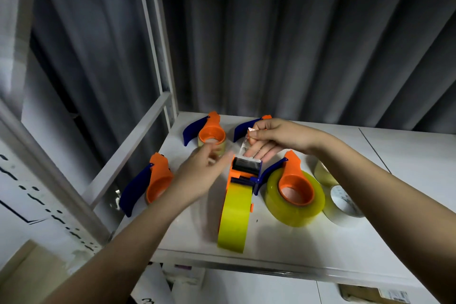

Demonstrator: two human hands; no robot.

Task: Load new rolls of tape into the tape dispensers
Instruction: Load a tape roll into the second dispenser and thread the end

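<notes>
Upright tape dispenser [240,181] mid-shelf on white shelf [283,242], fat yellow tape roll [234,215] already seated in it, serrated cutter at the far end

Right hand [274,137] pinching clear tape tail [246,140] between thumb and forefinger, other fingers spread under the strip, tail drawn up and away from the cutter

Left hand [202,170] blurred, fingers loose and extended just beside the dispenser head, grip on nothing as far as visible; contact with dispenser cannot be told

Tape tail likely thin, floppy, sticky one side, prone to folding on itself; best held at the very end as now. Roll probably stiff, moderately heavy; dispenser plastic, light, best taken by the blue handle, away from the teeth

Second loaded dispenser [293,190] lying flat to the right. Three more dispensers lying flat: left [153,185] with little or no tape showing, back left [209,136] with thin pale roll, back one [244,127] partly hidden by right hand. Loose tape rolls [345,202] at right
</notes>
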